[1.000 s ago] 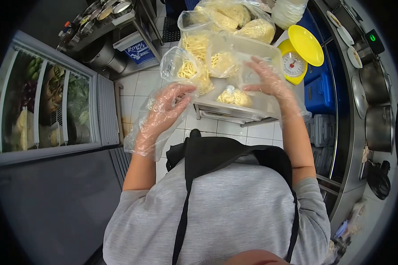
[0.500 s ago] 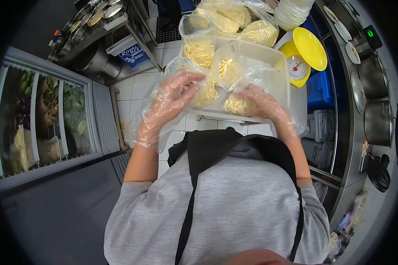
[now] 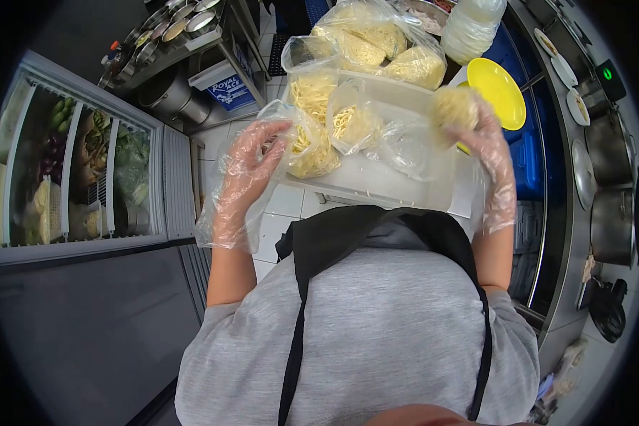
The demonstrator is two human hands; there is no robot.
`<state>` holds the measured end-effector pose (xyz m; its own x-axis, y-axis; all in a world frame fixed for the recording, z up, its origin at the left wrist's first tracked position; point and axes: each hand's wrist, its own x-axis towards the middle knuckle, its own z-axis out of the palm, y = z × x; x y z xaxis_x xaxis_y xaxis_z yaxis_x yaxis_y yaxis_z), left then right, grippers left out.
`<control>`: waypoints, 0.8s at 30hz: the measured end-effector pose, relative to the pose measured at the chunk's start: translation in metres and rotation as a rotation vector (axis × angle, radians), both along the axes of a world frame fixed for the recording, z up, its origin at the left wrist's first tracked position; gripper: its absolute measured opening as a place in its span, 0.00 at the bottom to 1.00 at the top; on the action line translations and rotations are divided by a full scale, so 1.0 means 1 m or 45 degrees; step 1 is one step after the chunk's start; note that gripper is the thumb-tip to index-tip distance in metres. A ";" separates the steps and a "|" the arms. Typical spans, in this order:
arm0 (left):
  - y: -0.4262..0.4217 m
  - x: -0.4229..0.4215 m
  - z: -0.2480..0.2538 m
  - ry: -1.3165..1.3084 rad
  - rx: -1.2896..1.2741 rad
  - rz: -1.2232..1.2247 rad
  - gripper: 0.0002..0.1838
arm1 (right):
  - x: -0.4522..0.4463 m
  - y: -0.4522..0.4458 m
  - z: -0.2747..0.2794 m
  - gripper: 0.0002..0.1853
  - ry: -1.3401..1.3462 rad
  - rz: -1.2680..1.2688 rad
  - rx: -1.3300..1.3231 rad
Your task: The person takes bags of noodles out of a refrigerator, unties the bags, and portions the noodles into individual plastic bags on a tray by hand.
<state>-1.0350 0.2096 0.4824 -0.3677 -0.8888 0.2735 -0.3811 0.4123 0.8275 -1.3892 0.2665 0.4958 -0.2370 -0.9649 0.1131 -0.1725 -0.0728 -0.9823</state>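
Observation:
My right hand (image 3: pixel 484 138), in a clear plastic glove, grips a ball of noodles (image 3: pixel 456 108). It is raised beside the yellow scale pan (image 3: pixel 497 92) and covers most of the scale below. My left hand (image 3: pixel 252 160), gloved too, has its fingers curved with a gap between thumb and fingers. It is at the edge of an open plastic bag of noodles (image 3: pixel 312 153); whether it touches the bag I cannot tell. More bagged noodles (image 3: pixel 348 122) and a crumpled clear bag (image 3: pixel 408 153) lie in the white plastic tub (image 3: pixel 376 186).
Large bags of noodles (image 3: pixel 366 46) lie behind the tub, near a wrapped stack of clear containers (image 3: pixel 473 28). On the left stands a glass-topped fridge (image 3: pixel 85 163) with vegetables. Pots (image 3: pixel 610 224) and plates line the right-hand counter.
My right hand has lifted the noodle ball out of the tub, up and right toward the yellow scale. My left hand has shifted slightly left, and the camera view has shifted.

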 end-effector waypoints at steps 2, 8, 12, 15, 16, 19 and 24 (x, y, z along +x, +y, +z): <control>0.004 -0.002 0.001 -0.007 -0.060 0.026 0.12 | -0.027 -0.010 0.000 0.29 0.400 -0.172 -0.063; 0.009 0.005 0.006 -0.071 -0.091 0.092 0.12 | -0.069 0.030 -0.006 0.26 1.045 -0.323 0.430; 0.005 0.006 0.000 -0.003 -0.120 0.172 0.12 | -0.071 0.046 -0.083 0.24 1.193 -0.332 0.358; 0.006 -0.001 0.010 0.011 -0.136 0.179 0.13 | -0.066 0.044 -0.088 0.23 0.798 -0.287 0.539; 0.005 -0.001 0.010 0.005 -0.136 0.178 0.13 | -0.063 0.038 -0.079 0.23 0.788 -0.482 0.358; 0.003 -0.004 0.007 0.020 -0.128 0.135 0.13 | -0.034 0.019 -0.034 0.28 1.135 -0.181 -0.055; 0.005 -0.012 0.007 -0.029 -0.162 0.061 0.16 | 0.033 -0.010 -0.067 0.40 1.526 0.231 -0.188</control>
